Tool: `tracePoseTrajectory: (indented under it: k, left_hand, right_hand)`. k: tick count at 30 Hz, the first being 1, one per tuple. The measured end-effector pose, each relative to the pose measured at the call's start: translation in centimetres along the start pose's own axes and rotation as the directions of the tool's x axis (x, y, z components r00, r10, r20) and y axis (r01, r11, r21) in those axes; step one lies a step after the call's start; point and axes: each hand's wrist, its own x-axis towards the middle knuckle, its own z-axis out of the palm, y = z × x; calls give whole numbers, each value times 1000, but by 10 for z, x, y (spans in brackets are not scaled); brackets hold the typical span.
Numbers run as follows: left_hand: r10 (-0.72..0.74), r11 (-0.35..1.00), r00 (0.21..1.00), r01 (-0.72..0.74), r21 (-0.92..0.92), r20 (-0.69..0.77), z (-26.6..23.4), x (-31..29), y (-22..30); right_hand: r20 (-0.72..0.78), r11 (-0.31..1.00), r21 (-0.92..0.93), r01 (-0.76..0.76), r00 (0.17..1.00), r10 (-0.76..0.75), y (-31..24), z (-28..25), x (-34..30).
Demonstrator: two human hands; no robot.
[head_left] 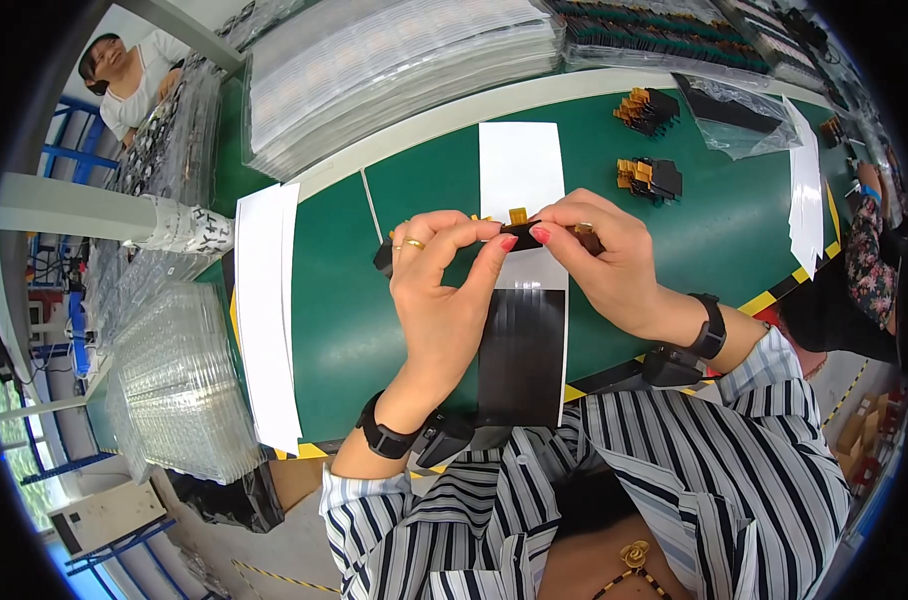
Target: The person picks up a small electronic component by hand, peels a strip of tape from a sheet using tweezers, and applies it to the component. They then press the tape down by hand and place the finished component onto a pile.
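Both my hands meet over the middle of the green table, closed in a fingertip pinch. Between them is a small flat black part with an orange-gold flex tab (518, 216) standing up from its far edge. My left hand (442, 290) grips its left end, and my right hand (616, 262) grips its right end. Under the hands lies a white sheet (521, 155), with a glossy black sheet (520, 360) over its near part. Beside the left fingers sits another black piece (383, 258), mostly hidden. Similar black parts with orange tabs lie in two piles, a farther one (649, 110) and a nearer one (651, 180).
White paper strips (268, 320) line the table's left side; more white sheets (805, 200) lie right. A clear bag (742, 118) holds black sheets. Stacked clear trays (404, 85) stand behind, others (182, 380) at left. People are at upper left (146, 75) and far right (871, 255).
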Motion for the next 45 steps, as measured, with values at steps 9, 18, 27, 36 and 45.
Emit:
tracePoseTrajectory:
  k: [9,18,27,36,45]
  left_hand:
    - [-274,833,879,420,-360,390,3,0,-3]
    - [-280,842,870,425,-332,406,8,-2,-1]
    - [-252,948,829,109,297,499,-21,-14,16]
    - [110,837,742,-428,340,662,-28,-48,24]
    - [288,805,535,-585,102,794,38,-14,34]
  right_hand:
    - [39,990,-134,53,998,-49,1,-15,0]
    - [-45,819,-567,-90,996,78,35,-120,18]
    - [-131,989,-104,106,984,-119,-18,-88,8]
    - [126,734,-638,234,972,-199,-5,-123,-23]
    - [276,644,-730,226,961,-25,26,-116,-69]
